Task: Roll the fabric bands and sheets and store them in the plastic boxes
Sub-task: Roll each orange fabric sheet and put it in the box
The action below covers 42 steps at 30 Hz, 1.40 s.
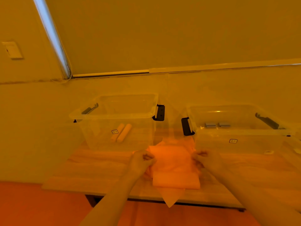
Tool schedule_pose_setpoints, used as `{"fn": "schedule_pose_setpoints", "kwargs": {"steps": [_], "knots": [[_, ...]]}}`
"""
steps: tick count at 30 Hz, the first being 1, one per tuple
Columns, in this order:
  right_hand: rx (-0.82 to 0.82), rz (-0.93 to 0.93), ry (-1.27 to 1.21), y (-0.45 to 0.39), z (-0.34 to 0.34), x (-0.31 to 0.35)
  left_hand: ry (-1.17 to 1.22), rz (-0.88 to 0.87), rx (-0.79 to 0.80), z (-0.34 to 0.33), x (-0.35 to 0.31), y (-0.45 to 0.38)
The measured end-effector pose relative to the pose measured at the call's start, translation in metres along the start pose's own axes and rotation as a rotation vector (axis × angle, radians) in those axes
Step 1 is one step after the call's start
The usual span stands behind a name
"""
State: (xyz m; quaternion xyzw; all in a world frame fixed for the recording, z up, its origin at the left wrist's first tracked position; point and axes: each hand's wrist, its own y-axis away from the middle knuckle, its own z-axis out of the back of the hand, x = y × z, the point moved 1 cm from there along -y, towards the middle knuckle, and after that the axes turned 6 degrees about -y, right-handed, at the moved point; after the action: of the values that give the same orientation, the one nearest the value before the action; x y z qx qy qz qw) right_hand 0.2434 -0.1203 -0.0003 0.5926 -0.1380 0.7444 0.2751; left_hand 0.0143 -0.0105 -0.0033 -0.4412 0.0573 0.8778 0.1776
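Note:
A pale orange fabric sheet (174, 167) lies on the wooden table (91, 170) in front of me, one corner hanging over the front edge. My left hand (141, 160) pinches its left edge and my right hand (203, 159) pinches its right edge. Behind it stand two clear plastic boxes. The left box (114, 111) holds two rolled light-coloured fabric pieces (122, 132). The right box (236, 132) holds two small grey rolls (217, 124).
Both boxes have black clip handles (160, 112) on their sides. A wall with a window blind and its bead cord rises behind the table. A small round object (268, 152) lies on the table at the right. The floor below looks orange.

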Motion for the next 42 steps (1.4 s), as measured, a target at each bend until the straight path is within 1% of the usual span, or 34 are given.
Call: {"fn": "schedule_pose_setpoints", "kwargs": {"steps": [3,6,9,12,17,20,25,30,34,37,39,42], "knots": [[-0.033,0.046,0.074,-0.017,-0.004,0.005,0.047,-0.008,-0.077,0.004,0.001,-0.015],[-0.010,0.076,0.087,-0.030,-0.010,0.011,0.044,0.009,-0.093,0.007,-0.001,-0.028],[0.016,0.061,0.110,-0.040,-0.018,0.014,-0.030,0.042,-0.087,0.005,0.000,-0.040],[0.042,0.008,0.128,-0.048,-0.026,0.011,-0.094,0.049,-0.085,-0.002,0.004,-0.048],[0.043,-0.030,0.142,-0.053,-0.032,0.003,-0.057,0.105,-0.135,-0.012,0.010,-0.052],[0.054,0.007,0.158,-0.052,-0.035,0.003,-0.040,0.134,-0.132,-0.017,0.009,-0.051],[0.019,0.071,0.163,-0.050,-0.038,0.004,-0.025,0.102,-0.169,-0.022,0.005,-0.048],[-0.011,0.087,0.037,-0.047,-0.034,0.011,-0.012,0.056,-0.194,-0.016,-0.006,-0.043],[-0.050,0.158,0.038,-0.041,-0.024,0.031,0.042,-0.010,-0.257,-0.002,-0.029,-0.041],[-0.105,0.233,0.055,-0.039,-0.014,0.052,0.049,-0.045,-0.269,0.009,-0.054,-0.038],[-0.128,0.241,-0.012,-0.039,-0.007,0.065,0.046,-0.068,-0.268,0.016,-0.070,-0.036],[-0.108,0.228,-0.174,-0.037,0.003,0.083,0.070,-0.117,-0.289,0.024,-0.091,-0.035]]}}
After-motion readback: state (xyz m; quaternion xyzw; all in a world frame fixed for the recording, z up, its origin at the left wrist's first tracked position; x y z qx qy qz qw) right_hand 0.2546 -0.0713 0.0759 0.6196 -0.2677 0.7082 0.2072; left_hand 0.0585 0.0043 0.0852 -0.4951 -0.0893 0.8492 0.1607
